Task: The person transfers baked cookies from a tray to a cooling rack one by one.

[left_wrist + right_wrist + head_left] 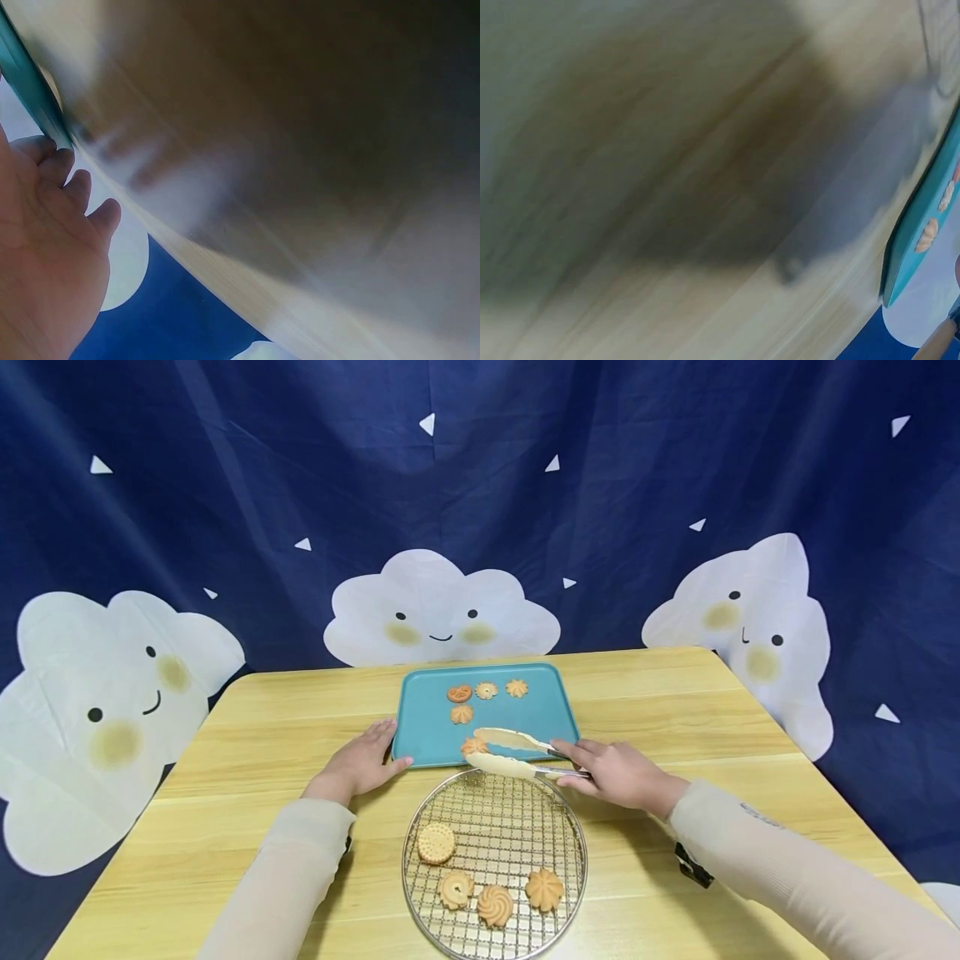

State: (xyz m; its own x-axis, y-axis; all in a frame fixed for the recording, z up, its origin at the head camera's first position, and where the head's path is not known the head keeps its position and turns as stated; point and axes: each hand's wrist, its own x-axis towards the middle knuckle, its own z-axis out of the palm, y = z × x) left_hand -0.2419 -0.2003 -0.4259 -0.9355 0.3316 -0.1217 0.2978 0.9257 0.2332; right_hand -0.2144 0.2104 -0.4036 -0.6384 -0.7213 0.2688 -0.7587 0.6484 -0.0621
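My right hand (618,772) holds a pair of tongs (506,766) with cream-coloured tips and metal arms. Between those tips is a flower-shaped cookie (472,747), over the front part of a teal tray (420,727); whether it is lifted I cannot tell. My left hand (360,764) lies at the tray's left edge, fingers extended and thumb by the front corner. Farther back on the tray are several cookies, among them a darker round one (459,693) and a star-shaped one (517,688). In the right wrist view, only a bit of the hand shows at the lower right edge.
In front of the tray stands a round wire cooling rack (495,827). Several cookies lie on it, including a round dotted one (436,843) and a swirled one (495,906). The wooden table (675,710) ends at a dark blue curtain (480,485) with clouds.
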